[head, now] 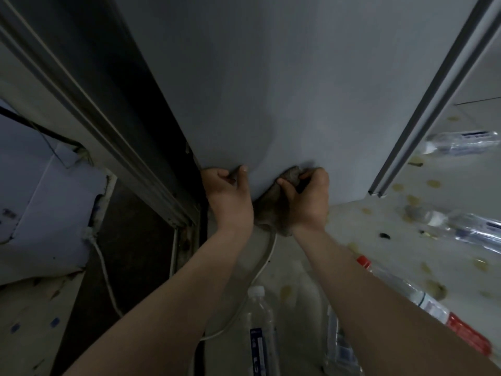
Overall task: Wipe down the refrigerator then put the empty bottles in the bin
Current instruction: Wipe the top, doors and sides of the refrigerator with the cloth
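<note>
Plastic bottles (259, 321) and a white cable (108, 283) lie before the grey refrigerator (298, 90).

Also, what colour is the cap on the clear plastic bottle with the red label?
Red cap, head view.

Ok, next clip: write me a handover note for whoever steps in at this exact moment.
Left hand: pinches one end of the cloth against the refrigerator, low down.
Right hand: grips the other end, bunched.
Bottles: none picked up; a clear bottle lies on the floor between the arms, a red-capped bottle beside the right arm, more further right. No bin in view.
Done: wiping under way.
Left: finish wiping, then bin the bottles.
</note>
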